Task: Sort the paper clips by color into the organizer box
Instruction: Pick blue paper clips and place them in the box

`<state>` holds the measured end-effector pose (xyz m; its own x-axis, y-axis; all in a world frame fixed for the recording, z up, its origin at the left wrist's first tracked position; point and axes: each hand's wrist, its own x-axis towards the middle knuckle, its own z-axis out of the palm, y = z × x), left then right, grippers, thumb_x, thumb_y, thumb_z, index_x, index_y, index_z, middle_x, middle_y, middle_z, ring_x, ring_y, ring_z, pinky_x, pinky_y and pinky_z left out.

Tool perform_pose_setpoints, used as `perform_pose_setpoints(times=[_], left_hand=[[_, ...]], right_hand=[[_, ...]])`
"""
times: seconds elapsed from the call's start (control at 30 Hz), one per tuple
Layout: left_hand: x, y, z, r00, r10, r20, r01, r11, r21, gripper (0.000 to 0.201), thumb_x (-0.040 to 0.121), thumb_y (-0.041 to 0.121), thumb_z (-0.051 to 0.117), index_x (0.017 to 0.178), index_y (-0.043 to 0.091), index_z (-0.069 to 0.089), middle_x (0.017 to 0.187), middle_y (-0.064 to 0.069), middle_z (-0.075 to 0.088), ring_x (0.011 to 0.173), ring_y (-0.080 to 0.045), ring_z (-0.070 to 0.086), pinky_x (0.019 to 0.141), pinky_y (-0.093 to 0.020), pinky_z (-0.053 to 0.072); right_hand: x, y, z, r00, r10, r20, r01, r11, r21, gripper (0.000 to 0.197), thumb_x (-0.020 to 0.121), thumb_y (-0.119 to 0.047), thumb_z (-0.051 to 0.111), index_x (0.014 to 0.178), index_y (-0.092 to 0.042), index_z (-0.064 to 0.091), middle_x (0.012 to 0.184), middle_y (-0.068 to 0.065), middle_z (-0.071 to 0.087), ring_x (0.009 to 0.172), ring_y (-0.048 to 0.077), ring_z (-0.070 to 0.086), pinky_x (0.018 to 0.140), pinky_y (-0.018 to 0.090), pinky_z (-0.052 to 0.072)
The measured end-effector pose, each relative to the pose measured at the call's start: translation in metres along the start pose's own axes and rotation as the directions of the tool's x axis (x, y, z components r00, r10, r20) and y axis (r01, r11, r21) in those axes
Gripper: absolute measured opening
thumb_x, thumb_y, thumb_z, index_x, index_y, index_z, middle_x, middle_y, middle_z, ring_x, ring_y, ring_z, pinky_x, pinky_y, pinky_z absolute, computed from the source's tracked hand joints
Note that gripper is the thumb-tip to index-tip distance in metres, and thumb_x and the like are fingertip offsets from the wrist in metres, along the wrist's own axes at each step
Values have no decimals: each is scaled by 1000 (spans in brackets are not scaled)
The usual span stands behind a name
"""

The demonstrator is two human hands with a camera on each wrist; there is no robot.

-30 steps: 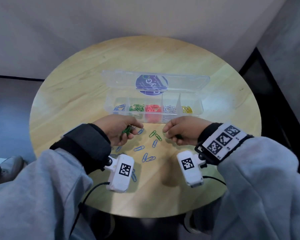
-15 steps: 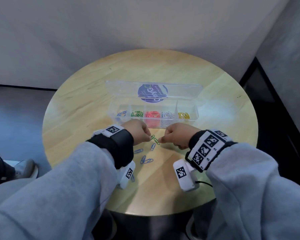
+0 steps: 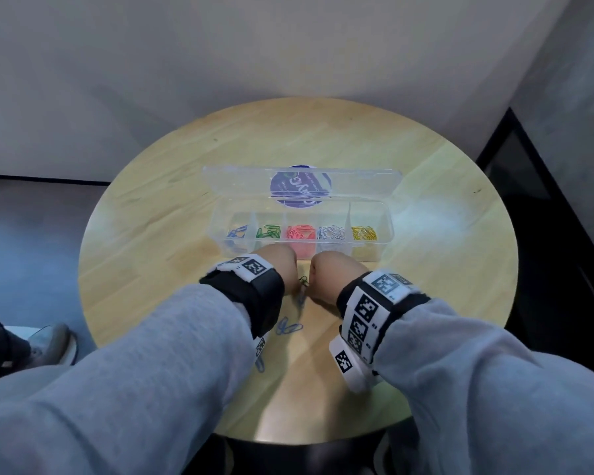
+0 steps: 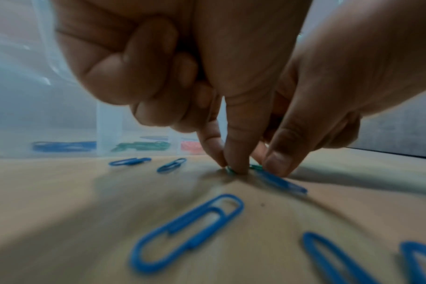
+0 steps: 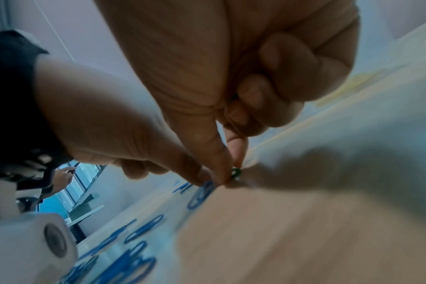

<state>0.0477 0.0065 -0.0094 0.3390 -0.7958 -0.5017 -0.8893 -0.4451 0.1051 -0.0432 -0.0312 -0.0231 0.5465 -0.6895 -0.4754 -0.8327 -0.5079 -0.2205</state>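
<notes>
A clear organizer box (image 3: pixel 371 257) lies open on the round wooden table (image 3: pixel 151 269), holding blue, green (image 3: pixel 268 232), pink, white and yellow clips in separate compartments. Just in front of it my two hands meet, fingers curled downward. My left hand (image 4: pixel 231 167) pinches a green paper clip (image 4: pixel 230 170) against the table with thumb and forefinger. My right hand (image 5: pixel 227 173) pinches another green clip (image 5: pixel 236 171) right beside it. In the head view only a bit of green (image 3: pixel 303 280) shows between the left hand (image 3: pixel 282 269) and the right hand (image 3: pixel 333 275).
Several loose blue clips (image 3: pixel 288 328) lie on the table near my wrists, one large in the left wrist view (image 4: pixel 187 232). The box lid (image 3: pixel 302 185) lies flat behind the box. A shoe (image 3: pixel 48 341) shows on the floor at left.
My left hand turned palm down and both hands closed in on the green clips in front of the box. The head view has pulled back, and the sleeves now cover more of the table.
</notes>
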Motion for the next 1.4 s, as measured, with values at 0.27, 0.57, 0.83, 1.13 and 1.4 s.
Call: perform_pose_setpoints(times=[0.27,0.57,0.83,1.13,1.4], left_hand=[[-16,-26,-3,999,-34,37,42,967,-251,9,76,24,67,72,17,64,65,0,54,62,-17,50,52,-21,35],[-33,-69,-33,989,-62,132,134,738,-661,23,81,10,63,61,12,52,59,-5,46,54,-18,35,44,-16,24],[-25,-72,-65,994,-95,53,103,682,-724,20,85,9,61,66,8,54,64,-5,51,51,-14,45,37,-11,33],[-1,-62,-77,994,-107,-8,61,624,-779,18,83,9,64,68,8,55,68,-6,53,59,-16,52,70,-23,50],[-7,-57,-75,998,-61,-34,-15,286,-958,8,94,8,48,90,8,55,76,-4,44,70,-14,43,67,-18,42]], right_hand=[[-3,5,-2,997,27,78,-31,998,52,7,79,-17,60,75,-12,59,74,5,58,69,23,55,58,24,43],[-27,19,-34,981,-102,163,3,856,516,19,79,-16,69,67,-18,55,64,1,54,51,14,44,56,23,39],[-27,-1,-61,980,-187,61,25,425,905,22,90,10,44,85,-8,55,66,4,49,38,3,48,37,12,39],[13,-41,-80,991,52,121,-131,262,956,11,91,8,45,87,1,52,80,14,49,69,20,52,58,22,54],[18,-39,-72,996,22,91,-94,186,978,22,83,10,42,98,0,54,84,13,47,74,21,52,70,25,52]])
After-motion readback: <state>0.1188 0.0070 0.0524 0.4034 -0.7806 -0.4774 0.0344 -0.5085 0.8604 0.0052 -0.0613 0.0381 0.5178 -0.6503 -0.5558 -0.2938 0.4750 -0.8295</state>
